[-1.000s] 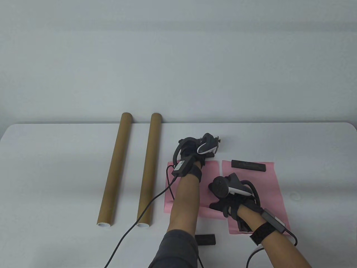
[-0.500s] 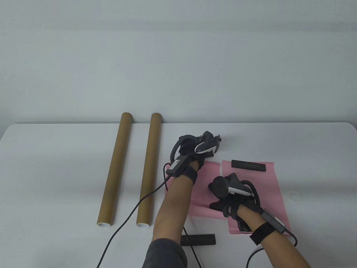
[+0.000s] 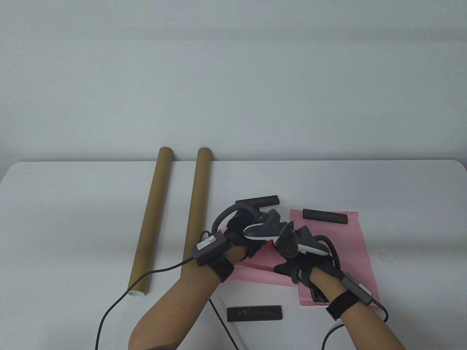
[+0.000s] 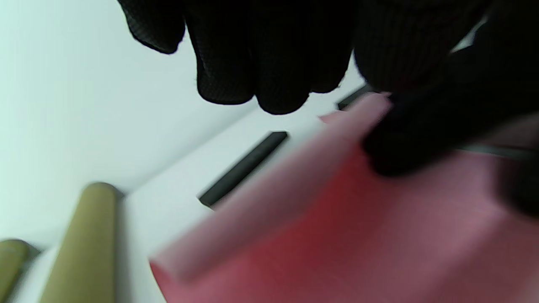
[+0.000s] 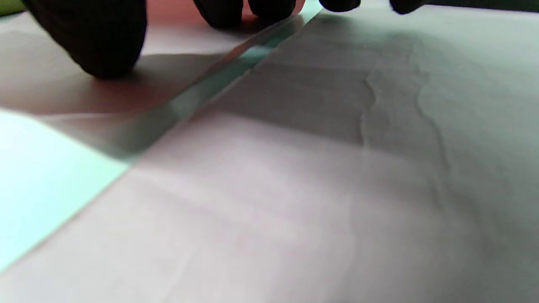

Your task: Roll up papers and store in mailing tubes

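Observation:
Two brown mailing tubes lie side by side at the left. My left hand pinches the far edge of the left pink paper and holds it lifted and curled back over itself. The left wrist view shows thumb and fingers on that raised edge. My right hand rests fingers down on the near edge where the two sheets meet. Its fingertips touch paper in the right wrist view. The right pink paper lies flat.
A black bar lies on the table just beyond the left paper. Another black bar weighs down the right paper's far edge. A third bar lies near the front. Glove cables trail off the front edge.
My left hand has left the black bar on the table beyond the paper and pulled back toward me, bringing the left paper's far edge with it. My right hand has stayed put.

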### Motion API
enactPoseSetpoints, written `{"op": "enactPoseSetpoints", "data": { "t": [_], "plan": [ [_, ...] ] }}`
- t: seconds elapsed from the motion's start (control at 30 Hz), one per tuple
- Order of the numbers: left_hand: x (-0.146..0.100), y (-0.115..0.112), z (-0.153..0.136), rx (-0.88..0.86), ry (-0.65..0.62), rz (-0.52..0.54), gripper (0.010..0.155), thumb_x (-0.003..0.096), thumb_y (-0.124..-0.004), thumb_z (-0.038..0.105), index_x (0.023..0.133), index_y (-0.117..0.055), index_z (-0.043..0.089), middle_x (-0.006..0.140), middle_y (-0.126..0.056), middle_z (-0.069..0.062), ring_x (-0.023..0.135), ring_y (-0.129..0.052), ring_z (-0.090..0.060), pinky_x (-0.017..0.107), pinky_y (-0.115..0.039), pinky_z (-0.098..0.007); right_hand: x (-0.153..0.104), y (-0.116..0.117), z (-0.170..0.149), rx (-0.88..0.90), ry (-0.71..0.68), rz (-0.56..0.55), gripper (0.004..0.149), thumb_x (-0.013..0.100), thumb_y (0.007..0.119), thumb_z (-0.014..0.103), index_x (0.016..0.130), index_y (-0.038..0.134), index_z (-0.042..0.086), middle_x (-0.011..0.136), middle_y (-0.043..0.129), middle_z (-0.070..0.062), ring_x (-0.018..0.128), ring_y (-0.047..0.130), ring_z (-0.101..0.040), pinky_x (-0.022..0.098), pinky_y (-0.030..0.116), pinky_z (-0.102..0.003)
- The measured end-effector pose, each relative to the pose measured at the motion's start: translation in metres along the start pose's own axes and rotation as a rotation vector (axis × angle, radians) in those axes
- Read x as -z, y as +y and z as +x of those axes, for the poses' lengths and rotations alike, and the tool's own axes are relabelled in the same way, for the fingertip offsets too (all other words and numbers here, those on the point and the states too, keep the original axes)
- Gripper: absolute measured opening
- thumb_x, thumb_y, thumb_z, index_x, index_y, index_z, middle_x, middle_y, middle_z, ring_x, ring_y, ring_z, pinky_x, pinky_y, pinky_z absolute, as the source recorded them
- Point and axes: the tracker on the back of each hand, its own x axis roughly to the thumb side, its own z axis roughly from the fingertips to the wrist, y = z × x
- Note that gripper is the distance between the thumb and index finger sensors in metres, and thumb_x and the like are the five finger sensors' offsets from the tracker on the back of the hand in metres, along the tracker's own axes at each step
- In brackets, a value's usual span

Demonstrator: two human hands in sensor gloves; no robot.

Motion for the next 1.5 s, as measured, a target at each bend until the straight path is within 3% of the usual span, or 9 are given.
{"op": "enactPoseSetpoints", "data": {
  "t": [0.2,0.37,0.6,0.83,1.03,1.2,1.33,1.43,1.5],
  "plan": [
    [-0.016,-0.039,0.020,0.042,-0.134,-0.198,0.079,0.0279,-0.072,0.073,0.099,-0.067,0.039,0.098,-0.084,0.011,0.096,-0.086,-0.020,0.077,-0.064,-0.049,0.000,0.000,0.000,0.001,-0.002,-0.001,0.081,0.050,0.075,0.059,0.114,0.043,0.022,0.121,0.034,-0.009,0.110,0.033,-0.052,0.072,0.040,-0.074],
    [-0.017,-0.063,0.023,0.041,-0.165,-0.325,0.084,0.0248,-0.088,0.070,0.099,-0.066,0.036,0.097,-0.084,0.010,0.096,-0.087,-0.020,0.077,-0.064,-0.050,0.000,0.000,0.000,-0.019,-0.003,0.002,0.081,0.050,0.073,0.060,0.114,0.042,0.022,0.121,0.034,-0.009,0.110,0.033,-0.052,0.072,0.040,-0.074],
    [-0.020,-0.070,0.025,-0.033,-0.119,-0.264,0.045,0.0335,-0.094,0.050,0.077,-0.087,0.039,0.068,-0.102,0.013,0.069,-0.105,-0.011,0.070,-0.076,-0.044,-0.002,-0.002,-0.001,-0.051,-0.005,-0.046,0.082,0.048,0.074,0.060,0.114,0.043,0.021,0.121,0.038,-0.010,0.110,0.033,-0.052,0.072,0.040,-0.074],
    [-0.059,-0.062,0.022,-0.170,0.040,-0.034,0.043,0.0340,-0.093,0.049,0.076,-0.087,0.039,0.067,-0.102,0.013,0.067,-0.105,-0.012,0.069,-0.076,-0.045,-0.037,-0.039,-0.016,0.112,-0.112,-0.266,0.078,0.048,0.073,0.060,0.110,0.060,0.014,0.115,0.059,-0.018,0.106,0.049,-0.057,0.068,0.049,-0.075],
    [-0.088,-0.058,0.017,-0.233,0.159,0.069,0.043,0.0352,-0.092,0.049,0.077,-0.087,0.039,0.068,-0.101,0.012,0.068,-0.104,-0.013,0.070,-0.075,-0.046,-0.086,-0.057,-0.001,0.354,-0.305,-0.303,0.080,0.049,0.059,0.063,0.105,0.070,0.007,0.109,0.070,-0.023,0.102,0.057,-0.061,0.065,0.051,-0.077],
    [-0.102,-0.053,0.026,-0.264,0.163,0.178,0.043,0.0355,-0.092,0.049,0.077,-0.087,0.038,0.067,-0.101,0.011,0.067,-0.104,-0.013,0.070,-0.075,-0.046,-0.124,-0.052,0.029,0.000,-0.337,-0.362,0.091,0.041,0.081,0.067,0.107,0.065,0.008,0.111,0.066,-0.021,0.104,0.058,-0.059,0.066,0.053,-0.076],
    [-0.107,-0.054,0.038,-0.260,0.131,0.199,0.043,0.0357,-0.091,0.049,0.077,-0.086,0.038,0.067,-0.101,0.012,0.068,-0.104,-0.013,0.070,-0.075,-0.046,-0.139,-0.032,0.053,-0.352,-0.284,-0.545,0.077,0.038,0.092,0.058,0.097,0.075,0.013,0.101,0.079,-0.015,0.099,0.072,-0.050,0.067,0.059,-0.073],
    [-0.114,-0.051,0.039,-0.233,0.136,0.252,0.043,0.0355,-0.092,0.049,0.077,-0.086,0.039,0.067,-0.101,0.011,0.068,-0.103,-0.013,0.071,-0.074,-0.046,-0.141,-0.018,0.060,-0.317,-0.308,-0.672,0.044,0.042,0.091,0.047,0.077,0.091,0.020,0.082,0.096,-0.007,0.086,0.089,-0.042,0.065,0.068,-0.068],
    [-0.118,-0.051,0.040,-0.216,0.139,0.271,0.044,0.0356,-0.091,0.050,0.078,-0.085,0.039,0.069,-0.100,0.012,0.069,-0.103,-0.013,0.071,-0.074,-0.046,-0.142,-0.016,0.060,-0.245,-0.332,-0.632,0.039,0.043,0.090,0.045,0.072,0.092,0.020,0.077,0.097,-0.008,0.082,0.091,-0.041,0.064,0.068,-0.067]
  ]
}}
